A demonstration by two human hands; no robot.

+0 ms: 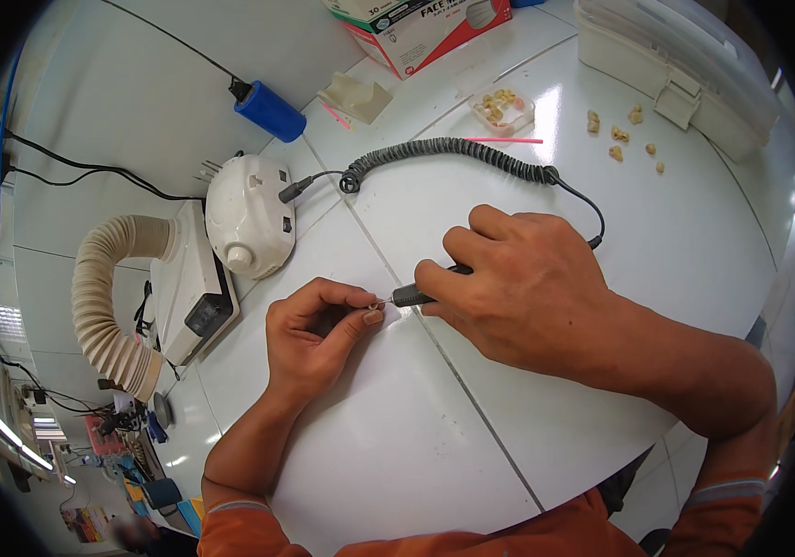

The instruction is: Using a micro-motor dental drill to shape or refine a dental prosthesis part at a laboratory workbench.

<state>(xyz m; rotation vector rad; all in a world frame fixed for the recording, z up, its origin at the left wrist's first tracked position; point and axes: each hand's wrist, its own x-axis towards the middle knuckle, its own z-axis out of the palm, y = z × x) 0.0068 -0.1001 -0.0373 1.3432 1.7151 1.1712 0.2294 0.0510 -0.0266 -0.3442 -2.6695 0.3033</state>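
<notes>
My left hand [309, 336] pinches a tiny pale piece [373, 306] between thumb and index finger; its exact kind is too small to make out. From the right, my right hand [532, 292] grips a black rotary handpiece [410, 295] like a pen. The handpiece's thin metal bit meets or nearly meets the pale piece; whether it touches, I cannot tell. A black coiled cord [444, 148] runs from behind my right hand to a white control box [251, 218] with a knob, at the left. Both hands are low over the white tabletop [388, 436].
Left of the control box stands a white unit [191, 302] with a ribbed beige hose [91, 297]. A blue cylinder [269, 111], a mask box [425, 37] and a lidded plastic bin [671, 84] stand farther back. Several yellowish tooth-like pieces [619, 134] lie near a pink stick [514, 141].
</notes>
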